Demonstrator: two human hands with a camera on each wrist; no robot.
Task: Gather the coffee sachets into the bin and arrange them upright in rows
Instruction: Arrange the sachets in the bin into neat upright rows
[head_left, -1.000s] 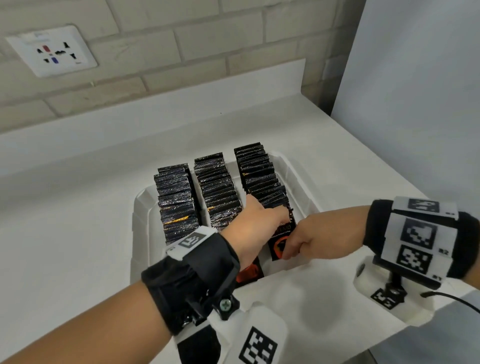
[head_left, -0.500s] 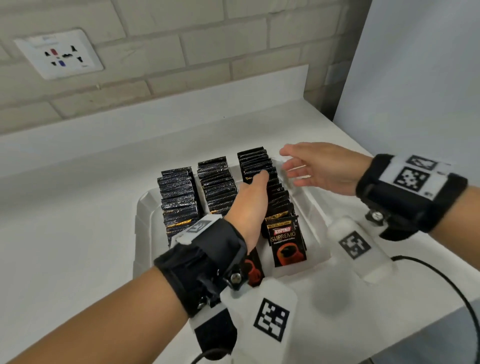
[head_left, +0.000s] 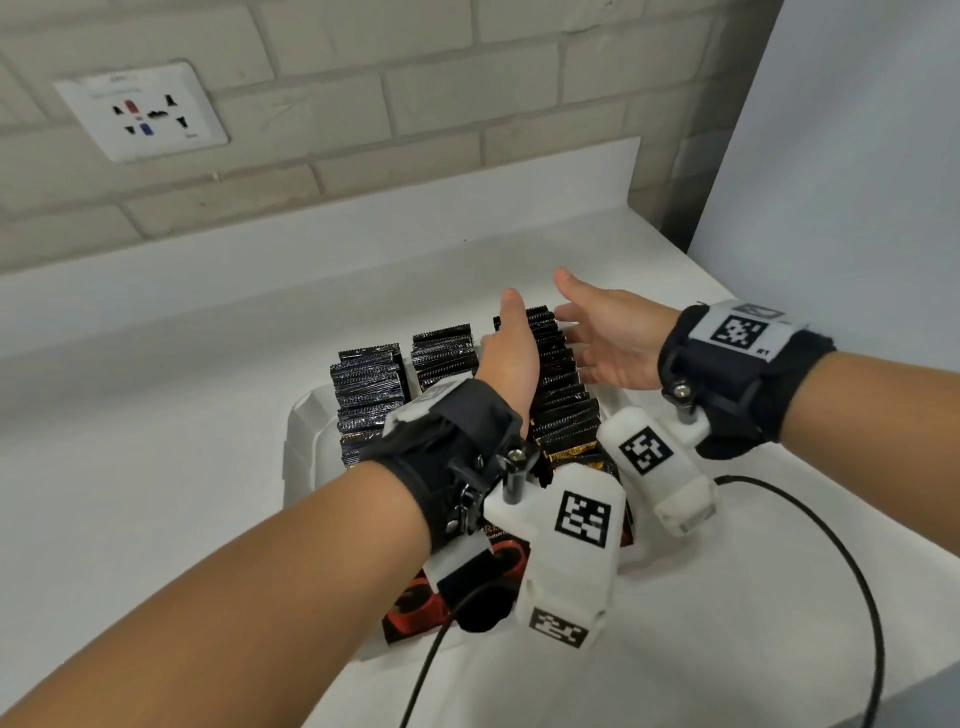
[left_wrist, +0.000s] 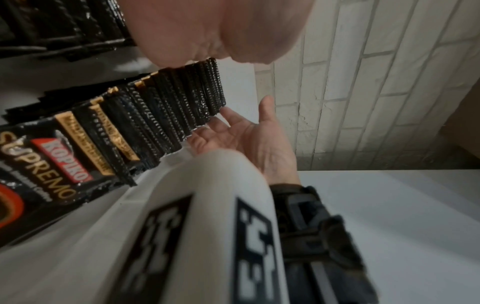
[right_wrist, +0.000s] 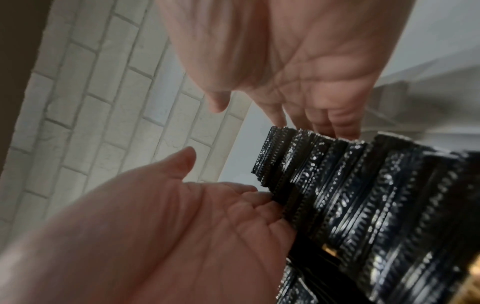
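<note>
A white bin on the counter holds three upright rows of black coffee sachets: left, middle and right. My left hand lies flat along the left side of the right row near its far end, fingers straight. Its fingers touch the sachet edges. My right hand is open, palm toward the row, on its right side. The right fingertips touch the row's far sachets. The front sachet faces forward. Neither hand holds anything.
More sachets lie at the bin's near end, partly hidden by my left wrist. A black cable loops over the counter at right. A brick wall with a socket is behind, and a pale panel borders the right.
Both hands left the near end of the right row. They moved to its far end and now flank it with straight fingers.
</note>
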